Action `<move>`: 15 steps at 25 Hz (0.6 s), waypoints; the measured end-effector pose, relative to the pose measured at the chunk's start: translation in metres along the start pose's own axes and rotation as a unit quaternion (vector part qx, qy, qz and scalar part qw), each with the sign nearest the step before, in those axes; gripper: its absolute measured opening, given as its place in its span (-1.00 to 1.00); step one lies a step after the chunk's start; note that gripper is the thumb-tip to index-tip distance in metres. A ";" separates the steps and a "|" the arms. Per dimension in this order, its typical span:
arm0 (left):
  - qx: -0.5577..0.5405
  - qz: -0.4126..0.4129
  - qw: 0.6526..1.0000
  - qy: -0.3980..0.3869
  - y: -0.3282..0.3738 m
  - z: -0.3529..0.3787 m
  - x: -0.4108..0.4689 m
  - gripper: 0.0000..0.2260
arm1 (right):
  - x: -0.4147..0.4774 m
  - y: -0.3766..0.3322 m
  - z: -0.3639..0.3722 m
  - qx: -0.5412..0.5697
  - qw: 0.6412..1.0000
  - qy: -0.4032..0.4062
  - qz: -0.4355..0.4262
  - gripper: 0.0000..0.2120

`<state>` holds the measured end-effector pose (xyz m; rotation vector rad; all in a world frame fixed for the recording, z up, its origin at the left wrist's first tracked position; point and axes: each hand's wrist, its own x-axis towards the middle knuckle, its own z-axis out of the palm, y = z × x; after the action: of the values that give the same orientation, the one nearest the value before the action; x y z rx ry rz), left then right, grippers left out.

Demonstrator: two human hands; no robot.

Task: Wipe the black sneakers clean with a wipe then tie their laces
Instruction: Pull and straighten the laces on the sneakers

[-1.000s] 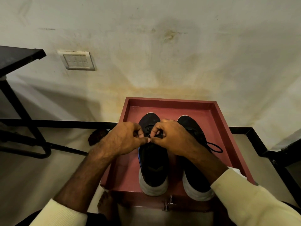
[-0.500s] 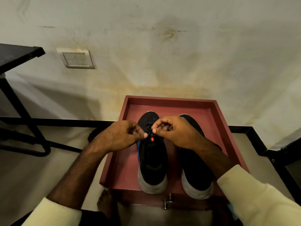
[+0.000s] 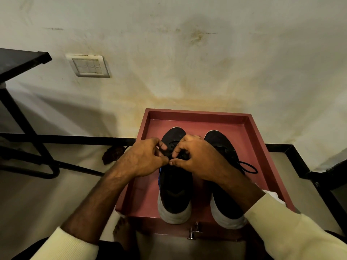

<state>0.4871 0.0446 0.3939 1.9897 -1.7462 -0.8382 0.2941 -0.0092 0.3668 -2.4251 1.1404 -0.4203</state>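
Observation:
Two black sneakers with white soles stand side by side on a red raised-edge box top (image 3: 197, 115), heels toward me. My left hand (image 3: 142, 158) and my right hand (image 3: 197, 158) meet over the laces of the left sneaker (image 3: 176, 188), fingertips pinching the black laces between them. The knot itself is hidden under my fingers. The right sneaker (image 3: 223, 196) is partly covered by my right forearm; a loose lace loop (image 3: 248, 167) hangs off its right side. A scrap of white wipe (image 3: 272, 196) shows beside my right sleeve.
The red box stands against a stained pale wall with a switch plate (image 3: 90, 66). A black metal table frame (image 3: 22, 109) stands at the left. A dark brown object (image 3: 112, 154) lies on the floor left of the box. My bare foot (image 3: 122, 228) rests below the box's front edge.
Both hands stay on the left sneaker's laces; the fingers have shifted slightly, thumbs now pressed together lower on the lace. The view has tilted a little.

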 end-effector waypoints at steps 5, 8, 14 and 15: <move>-0.013 0.010 1.000 -0.005 -0.003 -0.003 0.000 -0.70 | -0.002 -0.005 0.006 -0.075 0.995 0.046 -0.050 -0.82; 0.020 0.001 1.000 0.009 -0.002 -0.001 0.001 -0.70 | -0.003 -0.008 0.009 -0.083 0.993 0.040 -0.078 -0.89; 0.017 -0.021 0.998 0.051 -0.003 0.006 0.000 -0.76 | -0.006 0.000 0.003 0.006 0.997 0.073 -0.012 -0.82; 0.014 -0.020 0.998 0.049 -0.003 0.007 0.001 -0.77 | -0.007 0.001 0.004 0.022 0.996 0.081 0.010 -0.81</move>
<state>0.4853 0.0454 0.3867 2.0539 -1.6762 -0.7202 0.2914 -0.0034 0.3620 -2.3760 1.2073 -0.6381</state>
